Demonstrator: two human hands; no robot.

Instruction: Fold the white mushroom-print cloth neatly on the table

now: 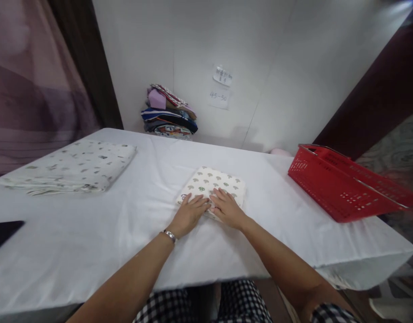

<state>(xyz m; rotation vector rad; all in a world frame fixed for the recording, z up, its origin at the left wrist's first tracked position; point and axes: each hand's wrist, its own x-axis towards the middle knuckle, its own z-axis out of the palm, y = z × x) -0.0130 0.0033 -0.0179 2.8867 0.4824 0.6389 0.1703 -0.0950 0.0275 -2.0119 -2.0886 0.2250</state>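
From my head camera, both my hands lie flat, fingers spread and gripping nothing, on a small folded cloth [213, 185], cream with a green print. My left hand [189, 213] presses its near left part, and my right hand [226, 208] presses its near right part; the two hands sit just beside each other, the fingertips almost meeting over the cloth's near edge. I wear a metal watch band [170, 235] on my left wrist. The folded cloth lies in the middle of the table [92, 233], which is covered in a white sheet, a little nearer the far edge than the edge by my lap.

Toward the far left corner lies a larger folded sheet [72, 167], white with small dark specks, well apart from my hands. At the right edge stands a red plastic basket [348, 188], tilted and partly over the table's side. Beyond the far edge, against the white wall, a stack of coloured folded clothes [169, 112] rests, with two paper notes [220, 87] stuck on the wall just beside it. A dark flat object [2, 231] shows at the left edge.
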